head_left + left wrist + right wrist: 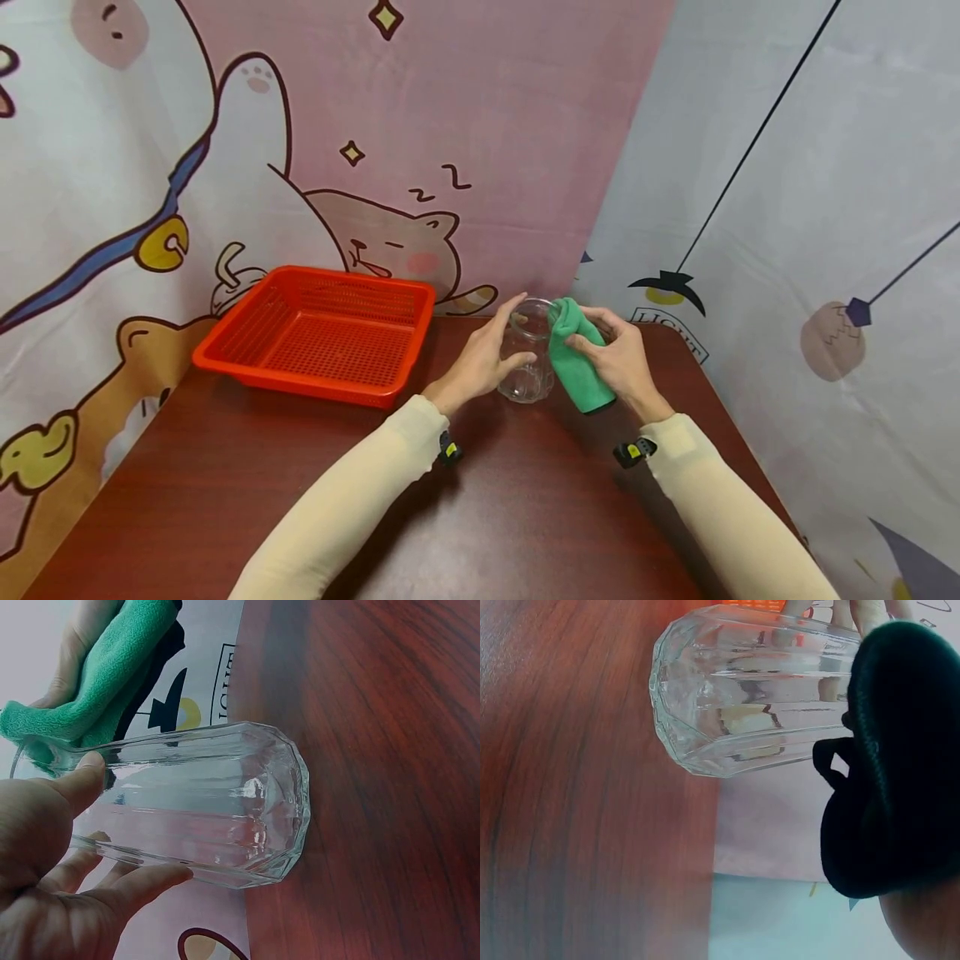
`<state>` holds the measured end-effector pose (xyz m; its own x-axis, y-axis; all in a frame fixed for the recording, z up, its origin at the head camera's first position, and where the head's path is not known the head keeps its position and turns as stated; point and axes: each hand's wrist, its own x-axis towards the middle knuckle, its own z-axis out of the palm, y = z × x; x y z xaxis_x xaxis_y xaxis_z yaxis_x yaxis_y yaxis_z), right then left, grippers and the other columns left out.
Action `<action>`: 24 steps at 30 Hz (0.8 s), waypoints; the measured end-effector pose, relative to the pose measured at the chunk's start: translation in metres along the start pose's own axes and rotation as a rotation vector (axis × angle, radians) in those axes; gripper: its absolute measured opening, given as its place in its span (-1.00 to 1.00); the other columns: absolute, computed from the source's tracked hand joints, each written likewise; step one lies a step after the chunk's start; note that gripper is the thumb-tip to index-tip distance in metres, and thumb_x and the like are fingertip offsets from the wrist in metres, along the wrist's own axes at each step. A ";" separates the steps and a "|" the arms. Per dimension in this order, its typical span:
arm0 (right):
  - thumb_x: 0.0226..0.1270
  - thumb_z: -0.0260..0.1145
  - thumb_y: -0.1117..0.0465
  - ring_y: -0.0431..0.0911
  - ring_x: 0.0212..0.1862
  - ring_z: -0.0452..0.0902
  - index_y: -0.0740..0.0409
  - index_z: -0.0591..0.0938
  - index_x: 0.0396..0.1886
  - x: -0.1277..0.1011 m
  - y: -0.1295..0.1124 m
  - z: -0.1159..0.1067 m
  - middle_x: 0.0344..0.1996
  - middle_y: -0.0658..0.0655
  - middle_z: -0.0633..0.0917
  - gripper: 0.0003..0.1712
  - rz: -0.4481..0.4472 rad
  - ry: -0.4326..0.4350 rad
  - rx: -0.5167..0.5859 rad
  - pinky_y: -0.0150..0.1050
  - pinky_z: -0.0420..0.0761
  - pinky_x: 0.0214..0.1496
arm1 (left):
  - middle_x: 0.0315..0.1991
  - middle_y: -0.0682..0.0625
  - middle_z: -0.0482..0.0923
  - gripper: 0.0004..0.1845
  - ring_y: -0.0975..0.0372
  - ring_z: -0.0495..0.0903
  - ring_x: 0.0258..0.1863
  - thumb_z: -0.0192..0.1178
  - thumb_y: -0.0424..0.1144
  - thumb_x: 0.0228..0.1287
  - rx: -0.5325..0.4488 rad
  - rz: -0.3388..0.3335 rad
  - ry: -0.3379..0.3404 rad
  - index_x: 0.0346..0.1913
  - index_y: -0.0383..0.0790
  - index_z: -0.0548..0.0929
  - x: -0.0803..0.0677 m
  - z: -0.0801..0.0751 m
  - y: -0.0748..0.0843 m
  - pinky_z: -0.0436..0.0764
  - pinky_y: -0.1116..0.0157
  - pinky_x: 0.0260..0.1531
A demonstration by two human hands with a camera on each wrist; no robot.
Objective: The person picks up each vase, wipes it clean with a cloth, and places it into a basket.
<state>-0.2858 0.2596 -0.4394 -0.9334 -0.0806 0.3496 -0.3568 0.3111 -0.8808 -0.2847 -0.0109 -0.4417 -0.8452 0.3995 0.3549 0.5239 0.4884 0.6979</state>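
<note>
Basket first, at the far left: a red plastic basket (318, 333) with a perforated floor sits on the dark wooden table (480, 500), up against the cartoon-printed backdrop (375, 167) and apart from both hands, with nothing showing inside it.

Next comes the left hand (480, 358), curled round the side of a clear ribbed glass (528, 362). In the left wrist view the thumb (79, 780) lies along the upper wall and the fingers (142, 881) wrap underneath, so the glass (202, 802) is clamped from two sides; that grip looks meant to steady it and stop it turning. Its heavy faceted base (682, 697) seems to rest on the table (577, 825), with the body leaning slightly toward the backdrop.

Further right, a green cloth (577, 358) is draped over the rim of the glass, its upper end tucked at the open mouth, as the left wrist view also shows (97, 675). The right hand (618, 358) pinches the bunched cloth against the glass wall, fingers closed on the fabric rather than on the glass itself, which keeps the cloth pressed to the surface while the other hand holds the glass in place
</note>
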 end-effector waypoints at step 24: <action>0.45 0.77 0.02 -0.24 -0.16 0.88 -0.06 0.83 0.41 -0.004 0.002 -0.002 0.01 -0.16 0.89 -0.41 0.065 -0.061 -0.092 -0.25 0.86 -0.17 | 0.75 -0.26 0.44 0.15 -0.18 0.59 0.66 0.59 -0.20 0.55 0.000 0.005 -0.011 0.93 0.08 0.02 0.000 0.000 0.000 0.59 -0.17 0.67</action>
<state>-0.2832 0.2626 -0.4422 -0.9560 -0.1137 0.2703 -0.2931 0.4030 -0.8670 -0.2845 -0.0107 -0.4415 -0.8414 0.4103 0.3517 0.5281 0.4861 0.6963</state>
